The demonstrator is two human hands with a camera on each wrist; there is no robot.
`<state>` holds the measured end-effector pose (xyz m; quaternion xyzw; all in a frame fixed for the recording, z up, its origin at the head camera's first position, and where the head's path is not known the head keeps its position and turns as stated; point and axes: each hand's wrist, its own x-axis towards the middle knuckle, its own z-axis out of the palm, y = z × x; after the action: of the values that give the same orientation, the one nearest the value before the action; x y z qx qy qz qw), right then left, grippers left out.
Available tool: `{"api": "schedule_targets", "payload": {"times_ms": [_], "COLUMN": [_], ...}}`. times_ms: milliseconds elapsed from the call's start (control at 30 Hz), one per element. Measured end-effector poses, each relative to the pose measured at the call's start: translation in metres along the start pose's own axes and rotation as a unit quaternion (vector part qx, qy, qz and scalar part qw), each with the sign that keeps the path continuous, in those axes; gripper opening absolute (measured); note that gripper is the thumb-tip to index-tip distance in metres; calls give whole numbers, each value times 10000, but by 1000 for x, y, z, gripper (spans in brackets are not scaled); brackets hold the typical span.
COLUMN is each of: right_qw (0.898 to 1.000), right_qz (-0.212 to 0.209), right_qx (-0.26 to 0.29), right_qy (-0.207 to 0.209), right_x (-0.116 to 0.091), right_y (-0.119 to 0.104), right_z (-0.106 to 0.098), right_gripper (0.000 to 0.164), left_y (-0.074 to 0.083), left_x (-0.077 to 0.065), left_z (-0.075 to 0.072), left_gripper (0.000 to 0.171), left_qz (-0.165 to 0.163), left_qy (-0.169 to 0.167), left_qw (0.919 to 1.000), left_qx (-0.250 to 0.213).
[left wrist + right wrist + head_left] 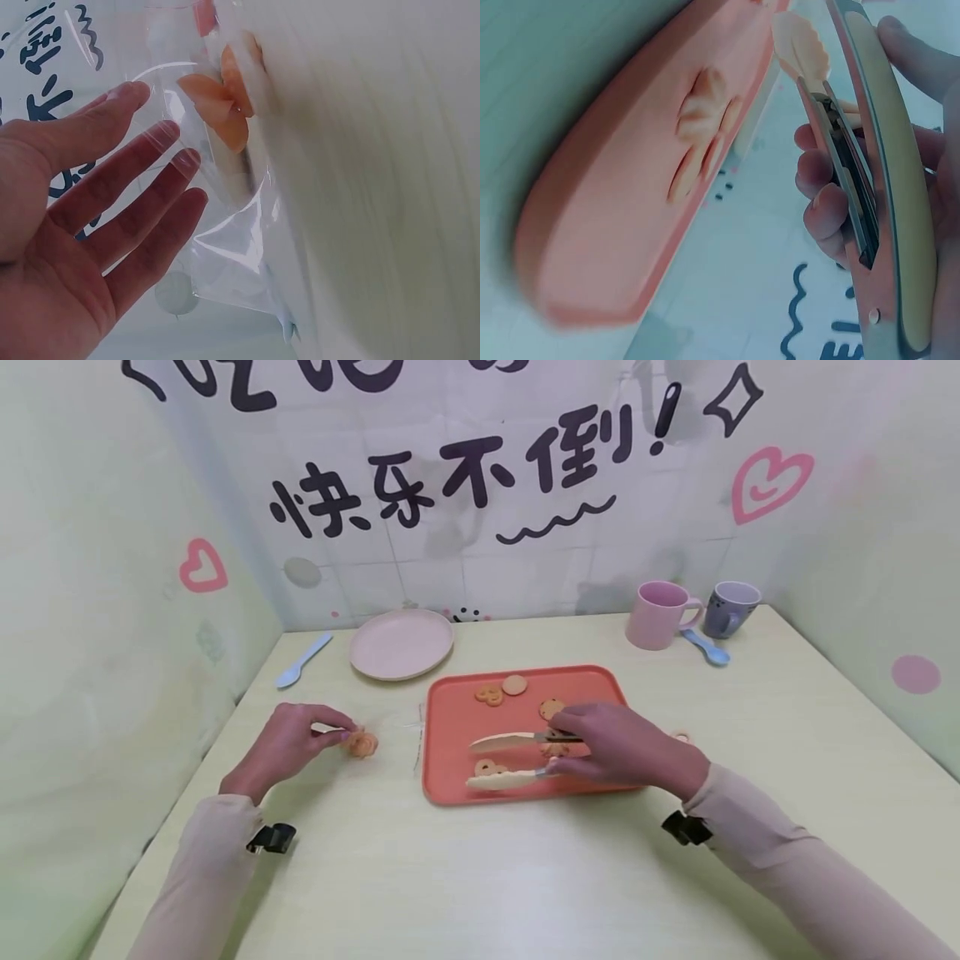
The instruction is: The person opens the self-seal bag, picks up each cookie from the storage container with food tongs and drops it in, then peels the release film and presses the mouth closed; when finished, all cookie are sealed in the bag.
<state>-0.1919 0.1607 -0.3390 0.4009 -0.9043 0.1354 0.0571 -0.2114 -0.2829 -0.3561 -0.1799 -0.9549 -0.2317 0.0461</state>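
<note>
My left hand [300, 739] is at a clear plastic bag [232, 259] on the left of the table. In the left wrist view its fingers are spread and fairly straight, with film over two fingertips. Orange-brown cookies [217, 105] show inside the bag. My right hand [611, 743] grips tongs [506, 742] with cream, scalloped tips and pale handle panels. The tongs' arms are spread above the orange-red tray [450, 797]. Below and around them lie a ring cookie [486, 767], a swirl cookie [555, 750] and a dotted round cookie [551, 708].
Farther back in the tray are a pretzel-shaped cookie [489, 696] and a plain round one [514, 684]. Behind stand a pink plate [401, 645], a pink mug [655, 617] and a purple mug [727, 610]. Blue spoons lie at left [303, 661] and right [707, 648].
</note>
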Motion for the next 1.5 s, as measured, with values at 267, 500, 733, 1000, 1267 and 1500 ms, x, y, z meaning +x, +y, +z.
{"api": "schedule_targets", "payload": {"times_ms": [267, 500, 733, 1000, 1267, 1500], "right_qw": [9999, 9994, 9994, 9988, 9991, 9995], "right_qz": [-110, -300, -302, -265, 76, 214], "right_qx": [37, 154, 110, 287, 232, 82], "right_qy": [48, 23, 122, 306, 335, 205], "right_x": [-19, -15, -9, 3, 34, 69], "right_y": [21, 24, 26, 26, 8, -15], "right_z": [-3, -3, 0, 3, 12, 25], "right_gripper": [33, 30, 28, 29, 35, 39], "left_y": [2, 4, 4, 2, 1, 1], "left_x": [-1, 0, 0, 0, -4, -5], "left_z": [-4, -4, -4, -6, -7, -6], "left_gripper": [16, 16, 16, 16, 17, 18], "left_qz": [-95, -119, -191, -136, -131, -45], "left_qy": [-33, -56, -69, -31, 85, 237], "left_qw": [9999, 9999, 9998, 9999, 9998, 9997], "left_qx": [19, 5, 43, 32, 117, 99]}}
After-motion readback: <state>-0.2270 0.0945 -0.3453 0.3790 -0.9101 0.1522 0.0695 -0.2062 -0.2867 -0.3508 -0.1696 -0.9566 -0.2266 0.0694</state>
